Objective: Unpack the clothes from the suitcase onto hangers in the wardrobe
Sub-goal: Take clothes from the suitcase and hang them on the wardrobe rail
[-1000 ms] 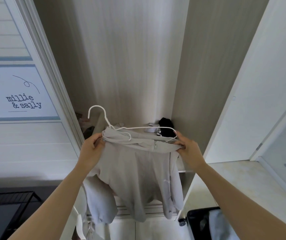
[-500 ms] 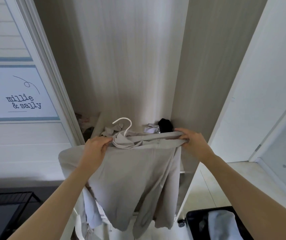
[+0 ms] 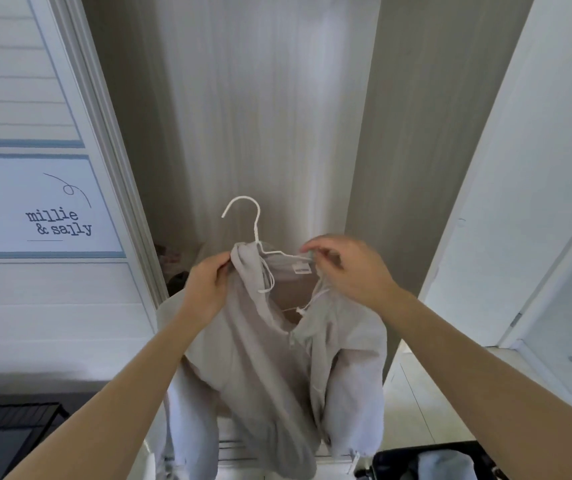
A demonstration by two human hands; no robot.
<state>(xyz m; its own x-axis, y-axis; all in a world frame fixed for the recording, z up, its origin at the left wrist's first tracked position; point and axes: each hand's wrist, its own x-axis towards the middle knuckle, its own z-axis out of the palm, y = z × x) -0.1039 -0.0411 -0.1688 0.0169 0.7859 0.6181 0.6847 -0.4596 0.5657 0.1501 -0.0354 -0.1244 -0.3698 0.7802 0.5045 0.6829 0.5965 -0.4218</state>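
Cannot read the small label (image 3: 302,269) in the hoodie (image 3: 260,358) neck, cannot make out the dim clutter (image 3: 170,258) inside the wardrobe (image 3: 260,116) behind the left hand (image 3: 206,289), see only a bottom-edge slice of the suitcase (image 3: 395,457).

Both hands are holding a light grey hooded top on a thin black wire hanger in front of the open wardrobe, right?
Not quite: the thin wire hanger is white, not black; the head view shows it. Otherwise yes: left hand and right hand hold the light grey hooded top on it before the open wardrobe.
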